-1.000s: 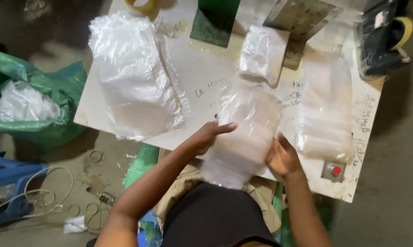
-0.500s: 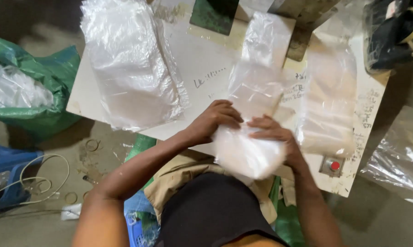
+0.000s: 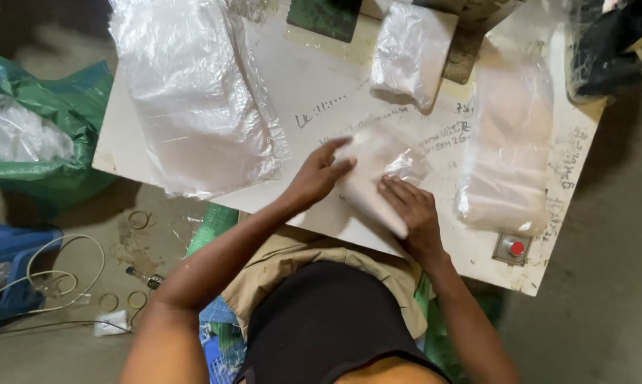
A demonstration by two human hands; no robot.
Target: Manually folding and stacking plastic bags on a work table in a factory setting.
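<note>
Hands meet at the middle of the head view, over a white tabletop [image 3: 314, 92] marked with handwriting. The left hand [image 3: 319, 176] lies flat with fingers stretched out, its grip spread and pressing on the left edge of a folded clear plastic bag [image 3: 372, 171]. The right hand [image 3: 410, 211] sits just below and to the right, fingers also extended, its grip flat on the bag's lower end rather than pinching it. The bag lies slantwise on the tabletop near its front edge, between the two hands and touching both.

At the upper left of the frame a large stack of clear plastic bags [image 3: 193, 92] overhangs the tabletop edge. A smaller wad of plastic [image 3: 408, 53] sits at the upper middle, and a long pile of clear bags [image 3: 509, 135] lies at the right, well apart from the hands. A red push button [image 3: 516, 248] in a grey housing sits near the lower right corner of the tabletop. On the floor at the far left stands a green sack [image 3: 50, 128] holding more plastic, with a blue plastic stool [image 3: 8, 263] and a pale cord [image 3: 57, 274] below it.
</note>
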